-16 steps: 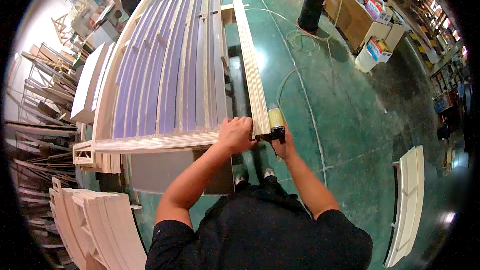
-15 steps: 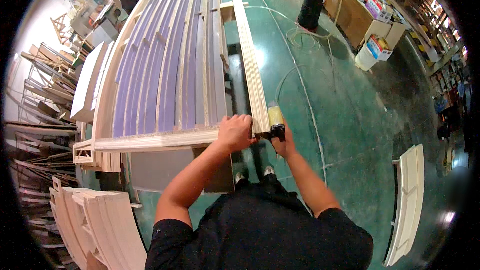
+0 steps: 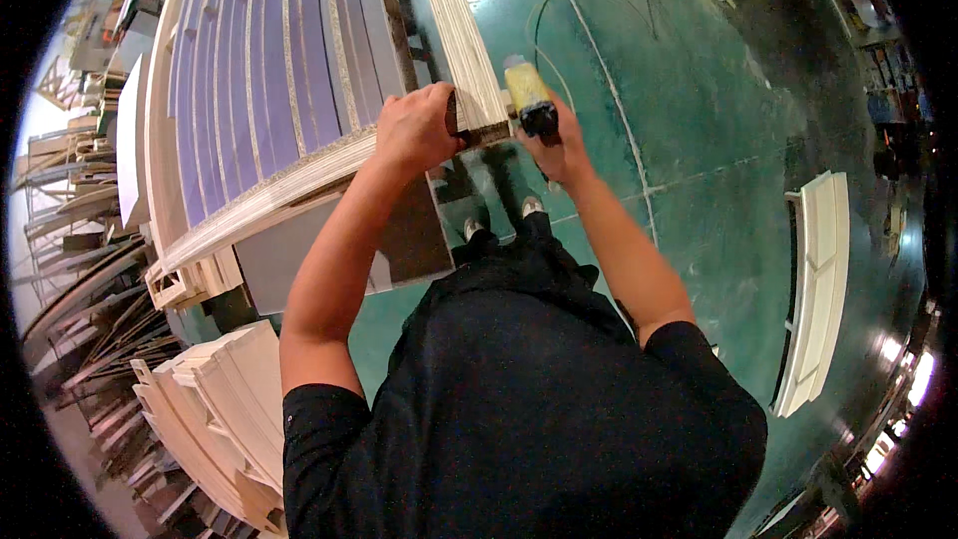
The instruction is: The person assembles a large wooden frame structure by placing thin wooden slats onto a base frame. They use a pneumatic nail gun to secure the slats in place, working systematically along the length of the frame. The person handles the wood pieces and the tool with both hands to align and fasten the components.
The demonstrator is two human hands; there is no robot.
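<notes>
Left hand [image 3: 412, 130]: fingers curled over the front rail [image 3: 269, 198], presumably steadying it near the corner | right hand [image 3: 561, 148]: closed round a yellow-and-black power tool [image 3: 529, 90]; held outside the side rail [image 3: 457, 30], apparently for clear access; contact unclear

I stand in a woodworking workshop: big timber frame [image 3: 454, 20], piled wood strips [image 3: 100, 279], a hose [image 3: 536, 35] across the green floor [image 3: 718, 110].

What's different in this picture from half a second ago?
The view has tipped downward, so the wooden frame appears higher in the picture and the black bin is out of sight. Nothing was grasped or released: the left hand stays on the frame, the right hand around the yellow-and-black tool.
</notes>
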